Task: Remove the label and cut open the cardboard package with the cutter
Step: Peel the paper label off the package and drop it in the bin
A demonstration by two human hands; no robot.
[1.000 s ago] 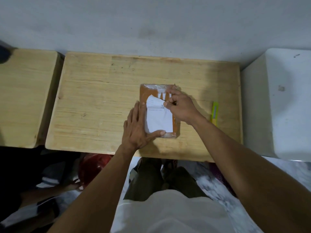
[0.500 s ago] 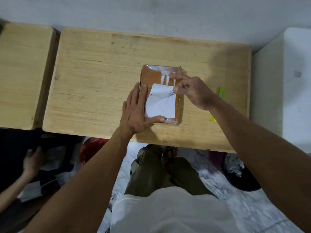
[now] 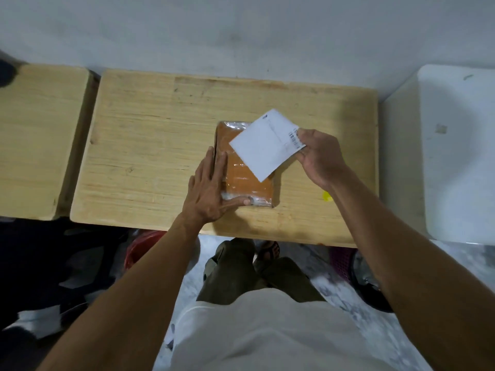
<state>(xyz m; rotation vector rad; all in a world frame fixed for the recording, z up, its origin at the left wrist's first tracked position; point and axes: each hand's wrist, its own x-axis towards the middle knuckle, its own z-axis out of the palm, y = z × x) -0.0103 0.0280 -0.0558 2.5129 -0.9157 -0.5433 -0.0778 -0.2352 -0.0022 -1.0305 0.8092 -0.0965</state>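
Note:
A flat brown cardboard package (image 3: pixel 245 180) wrapped in clear tape lies on the wooden table (image 3: pixel 150 145). My left hand (image 3: pixel 210 190) presses flat on its left edge, thumb along the near edge. My right hand (image 3: pixel 320 156) pinches the white label (image 3: pixel 263 144) by its barcode corner, and the label is off the package and lifted above its far right part. The yellow cutter (image 3: pixel 326 196) lies on the table to the right, mostly hidden under my right forearm.
A second wooden table (image 3: pixel 34 135) stands to the left with a narrow gap between. A white block (image 3: pixel 455 145) stands to the right. A grey wall runs behind. Under the table are my legs, a red object (image 3: pixel 144 245) and dark clutter.
The label, half peeled a second ago, has come fully off the package and my right hand has lifted it up and to the right. My left hand stays on the package.

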